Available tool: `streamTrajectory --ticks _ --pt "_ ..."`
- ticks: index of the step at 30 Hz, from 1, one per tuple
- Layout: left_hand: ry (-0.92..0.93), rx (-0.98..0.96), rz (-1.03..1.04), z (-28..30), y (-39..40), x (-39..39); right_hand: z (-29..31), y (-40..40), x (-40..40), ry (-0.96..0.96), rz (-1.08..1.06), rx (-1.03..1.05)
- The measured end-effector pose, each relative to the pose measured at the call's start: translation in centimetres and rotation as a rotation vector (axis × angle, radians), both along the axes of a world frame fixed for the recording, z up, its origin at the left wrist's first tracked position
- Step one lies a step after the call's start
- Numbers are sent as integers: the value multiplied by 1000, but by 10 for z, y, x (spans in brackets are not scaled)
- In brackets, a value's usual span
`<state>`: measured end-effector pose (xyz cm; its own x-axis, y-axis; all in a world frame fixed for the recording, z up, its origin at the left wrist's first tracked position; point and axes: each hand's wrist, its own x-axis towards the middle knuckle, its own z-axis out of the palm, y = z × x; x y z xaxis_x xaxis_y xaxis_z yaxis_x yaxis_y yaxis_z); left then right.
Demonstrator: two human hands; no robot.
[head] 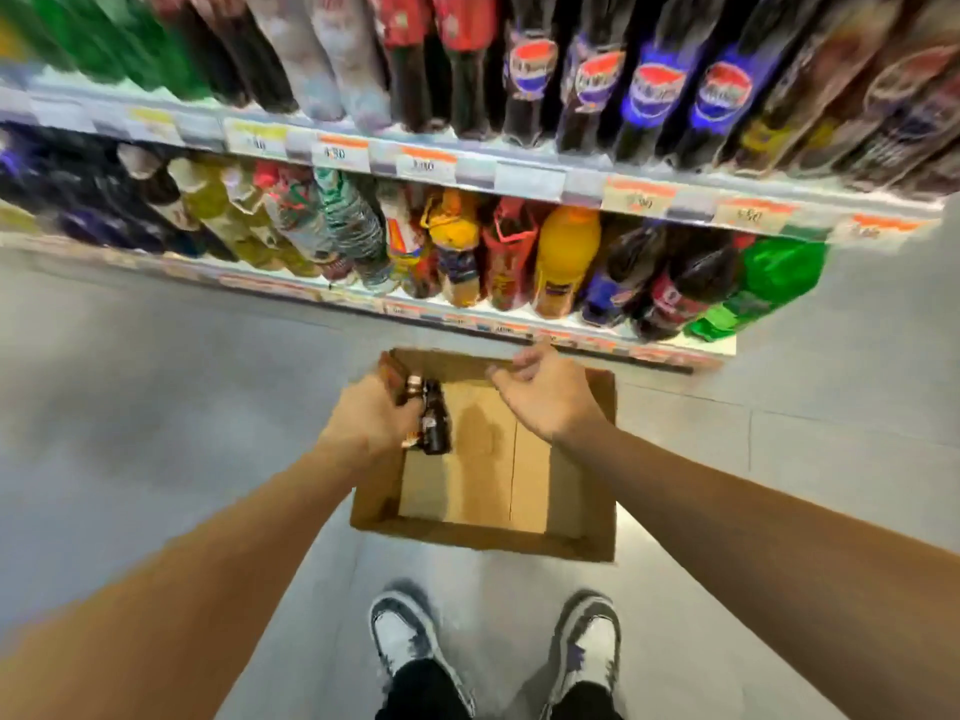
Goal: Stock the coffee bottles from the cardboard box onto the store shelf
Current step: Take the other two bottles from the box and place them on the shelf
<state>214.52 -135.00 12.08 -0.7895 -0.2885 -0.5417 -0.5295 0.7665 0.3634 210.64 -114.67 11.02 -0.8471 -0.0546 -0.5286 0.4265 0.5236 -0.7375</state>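
Observation:
An open cardboard box (587, 522) sits on the floor in front of the store shelf (524, 175). My left hand (371, 413) is over the box's far left corner, closed around dark brown coffee bottles (434, 420) with copper caps. Whether it holds one or two bottles is hard to tell through the blur. My right hand (545, 394) hovers over the box's far edge, fingers loosely spread and holding nothing. The rest of the box floor shows bare cardboard.
Two shelf levels packed with soda and juice bottles (563, 262) run across the top, with price tags (340, 153) on their edges. My two white shoes (402, 634) stand on the grey floor just behind the box.

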Motion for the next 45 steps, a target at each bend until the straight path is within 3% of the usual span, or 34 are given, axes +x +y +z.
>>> streamTrajectory --ticks 6,11,19,29,39,45 --pt "-76 12 29 -159 -15 20 -160 -47 21 -132 79 104" --pt "-94 10 49 -250 -31 7 -264 -80 27 -223 80 136" --pt "-144 -76 12 -347 -49 -15 -358 -127 20 -216 111 145" --pt "-183 -321 -190 -377 -43 -19 -386 -131 11 -285 117 138" --pt "-220 -184 11 -375 -22 -21 -371 -75 11 -343 69 82" --pt "-139 -64 42 -334 0 -16 -332 -39 14 -313 19 -9"
